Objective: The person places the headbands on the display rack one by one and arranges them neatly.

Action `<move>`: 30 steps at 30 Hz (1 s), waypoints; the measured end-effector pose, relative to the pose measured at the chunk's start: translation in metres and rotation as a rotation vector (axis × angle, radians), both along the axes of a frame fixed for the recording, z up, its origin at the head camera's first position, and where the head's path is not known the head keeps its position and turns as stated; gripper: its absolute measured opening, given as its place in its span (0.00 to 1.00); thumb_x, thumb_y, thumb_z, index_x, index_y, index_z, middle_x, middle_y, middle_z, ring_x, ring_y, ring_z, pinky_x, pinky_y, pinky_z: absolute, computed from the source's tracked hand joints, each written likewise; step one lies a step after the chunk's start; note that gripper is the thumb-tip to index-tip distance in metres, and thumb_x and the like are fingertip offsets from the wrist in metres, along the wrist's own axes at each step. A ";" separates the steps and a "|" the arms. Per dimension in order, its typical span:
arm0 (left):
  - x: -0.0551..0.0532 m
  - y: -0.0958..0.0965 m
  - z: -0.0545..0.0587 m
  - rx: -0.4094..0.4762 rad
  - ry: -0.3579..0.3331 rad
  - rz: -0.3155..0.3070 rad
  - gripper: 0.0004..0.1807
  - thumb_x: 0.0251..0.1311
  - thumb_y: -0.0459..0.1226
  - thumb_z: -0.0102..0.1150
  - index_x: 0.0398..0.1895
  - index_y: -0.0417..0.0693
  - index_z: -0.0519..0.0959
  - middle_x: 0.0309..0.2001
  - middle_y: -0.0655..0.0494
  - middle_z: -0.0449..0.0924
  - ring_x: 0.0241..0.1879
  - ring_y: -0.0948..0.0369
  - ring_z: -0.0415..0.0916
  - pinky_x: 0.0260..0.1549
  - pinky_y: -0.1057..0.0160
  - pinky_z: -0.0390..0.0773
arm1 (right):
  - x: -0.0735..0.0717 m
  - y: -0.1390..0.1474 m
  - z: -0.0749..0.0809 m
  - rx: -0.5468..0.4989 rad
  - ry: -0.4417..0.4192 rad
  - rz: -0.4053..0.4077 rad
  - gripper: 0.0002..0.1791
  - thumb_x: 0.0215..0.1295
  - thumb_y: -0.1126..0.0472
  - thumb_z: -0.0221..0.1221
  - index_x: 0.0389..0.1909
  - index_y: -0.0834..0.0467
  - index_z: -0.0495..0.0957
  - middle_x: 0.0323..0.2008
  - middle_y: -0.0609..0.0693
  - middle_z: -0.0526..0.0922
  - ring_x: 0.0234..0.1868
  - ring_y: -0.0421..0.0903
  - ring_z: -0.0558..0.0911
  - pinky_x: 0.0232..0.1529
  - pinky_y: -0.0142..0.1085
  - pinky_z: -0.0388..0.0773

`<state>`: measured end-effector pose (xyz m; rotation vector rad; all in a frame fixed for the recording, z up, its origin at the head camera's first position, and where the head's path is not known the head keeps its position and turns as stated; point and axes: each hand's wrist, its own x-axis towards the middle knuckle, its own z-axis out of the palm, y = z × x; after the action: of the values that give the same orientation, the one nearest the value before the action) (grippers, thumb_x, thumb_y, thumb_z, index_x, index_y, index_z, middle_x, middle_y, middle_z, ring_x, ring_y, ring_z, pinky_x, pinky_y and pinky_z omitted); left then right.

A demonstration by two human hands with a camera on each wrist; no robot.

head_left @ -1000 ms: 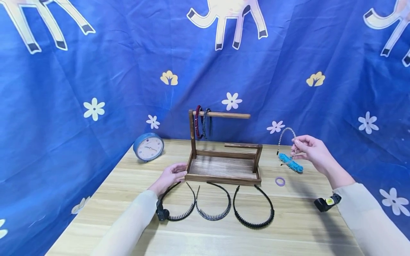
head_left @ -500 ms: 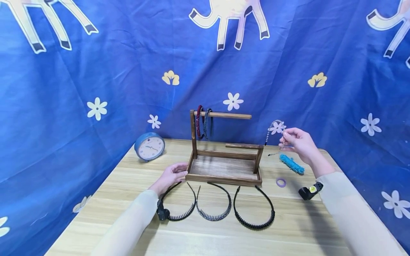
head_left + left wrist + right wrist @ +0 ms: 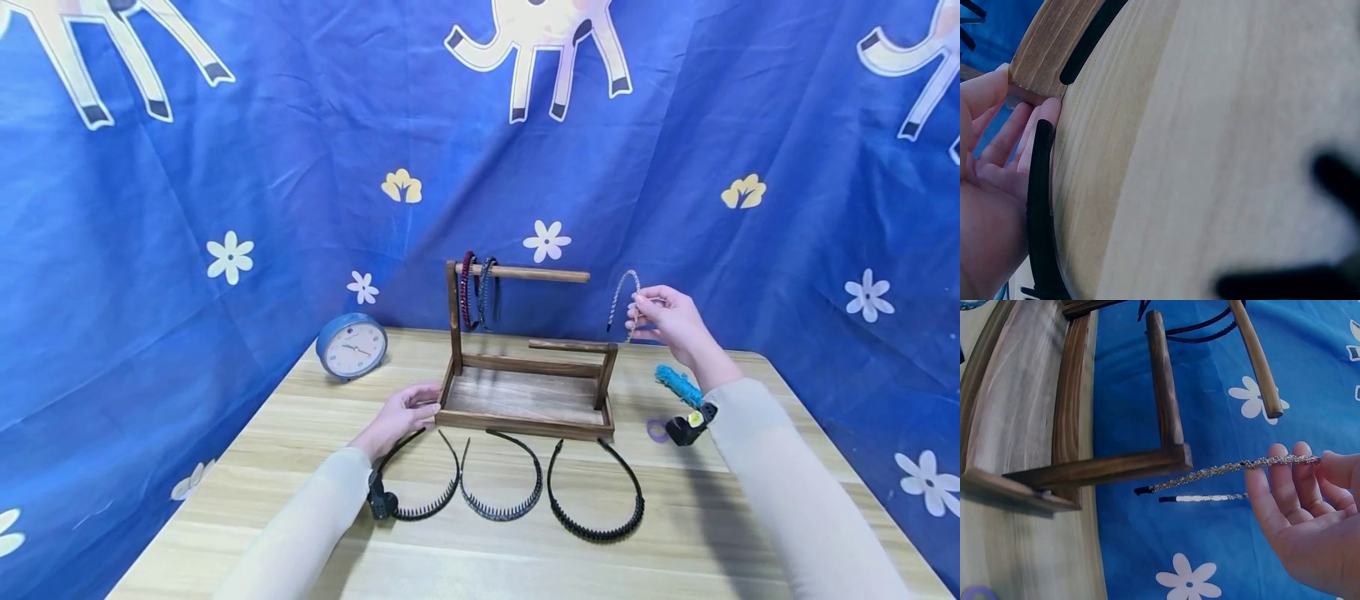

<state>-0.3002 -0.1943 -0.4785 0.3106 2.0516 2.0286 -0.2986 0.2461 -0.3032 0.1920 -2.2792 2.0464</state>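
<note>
My right hand (image 3: 669, 321) pinches a thin braided, beaded headband (image 3: 1216, 469) between thumb and fingertips. It holds the band up in the air just right of the stand's short lower bar, one end hanging free to the left. The brown wooden headband stand (image 3: 525, 423) rests on the table. At its front left corner my left hand (image 3: 397, 419) grips the tray edge, thumb and fingers around the corner in the left wrist view. Over the upper rod hang a red headband (image 3: 467, 292) and a dark blue-grey headband (image 3: 486, 292), both close to the post.
Before the stand lie a black toothed headband (image 3: 431, 510), a grey-patterned headband (image 3: 504, 510) and a black beaded headband (image 3: 600, 533). A blue clock (image 3: 351, 346) stands left. At right are a blue yarn bundle (image 3: 677, 383) and a purple ring (image 3: 656, 431). Blue curtain (image 3: 300, 208) hangs behind.
My right hand has lifted the braided headband up and left, from above the blue yarn bundle to beside the stand. The left hand has stayed at the stand's corner.
</note>
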 end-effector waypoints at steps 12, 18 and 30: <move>-0.001 0.000 0.001 0.003 -0.010 0.004 0.28 0.60 0.29 0.56 0.63 0.35 0.62 0.63 0.36 0.62 0.57 0.41 0.64 0.52 0.50 0.75 | -0.021 -0.028 0.009 -0.024 -0.010 -0.033 0.12 0.69 0.61 0.51 0.47 0.63 0.67 0.27 0.49 0.79 0.29 0.44 0.82 0.39 0.42 0.83; 0.000 -0.001 0.002 -0.006 -0.011 0.000 0.29 0.60 0.30 0.57 0.64 0.35 0.62 0.63 0.36 0.61 0.56 0.43 0.66 0.51 0.51 0.76 | -0.026 -0.043 0.012 -0.041 -0.006 -0.016 0.10 0.69 0.61 0.51 0.47 0.62 0.67 0.26 0.47 0.80 0.28 0.42 0.82 0.37 0.40 0.83; 0.001 0.000 0.002 0.002 -0.009 0.013 0.28 0.60 0.29 0.55 0.63 0.35 0.62 0.62 0.36 0.62 0.57 0.43 0.66 0.50 0.51 0.77 | -0.035 -0.073 0.016 -0.062 -0.007 0.010 0.11 0.69 0.60 0.51 0.47 0.62 0.68 0.26 0.48 0.80 0.28 0.43 0.82 0.38 0.43 0.83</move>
<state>-0.2987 -0.1942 -0.4768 0.2884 2.0514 2.0358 -0.3332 0.1729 -0.2875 0.1939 -2.2190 2.1231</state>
